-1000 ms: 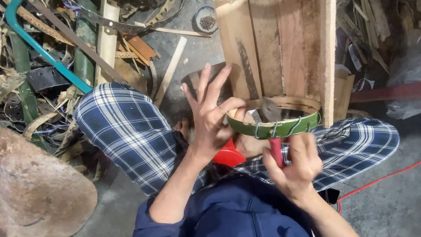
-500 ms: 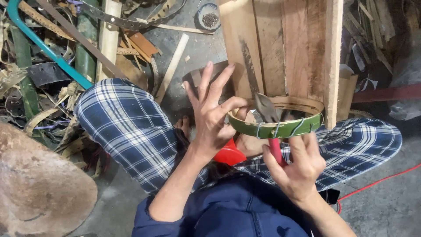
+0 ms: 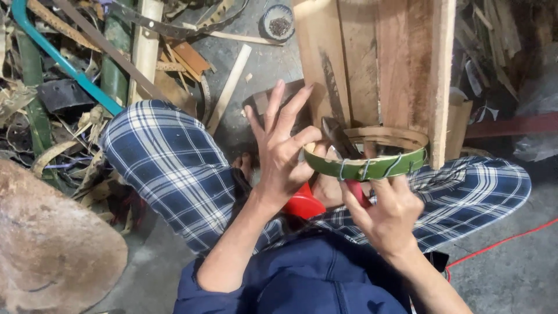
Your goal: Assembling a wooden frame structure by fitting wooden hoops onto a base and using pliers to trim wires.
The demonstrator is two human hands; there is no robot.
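Right hand: nearest the camera, at about 5 o'clock in the view; right hand [image 3: 386, 218] is closed around the red handle [image 3: 356, 191] of a pointed tool, fingers wrapped, thumb side up.
Tool: dark blade [image 3: 338, 138] runs up and left from that fist toward 11 o'clock, its tip inside the hoop.
Hoop: green bamboo ring [image 3: 372, 167] sits directly above the right hand at 12 o'clock from it, lying nearly flat, its long span running 9 to 3 o'clock, wire ties across the near wall.
Left hand: left hand [image 3: 280, 152] lies at 9 o'clock from the hoop; thumb and forefinger pinch the ring's left end, the other fingers spread apart and free.
Nearer hand: both touch the work; the left holds the ring itself, the right only reaches it through the tool.
Lap: checked trousers [image 3: 168, 166] under both arms.
Beyond: wooden planks [image 3: 401, 64] at 12 o'clock, standing past the hoop on the floor.
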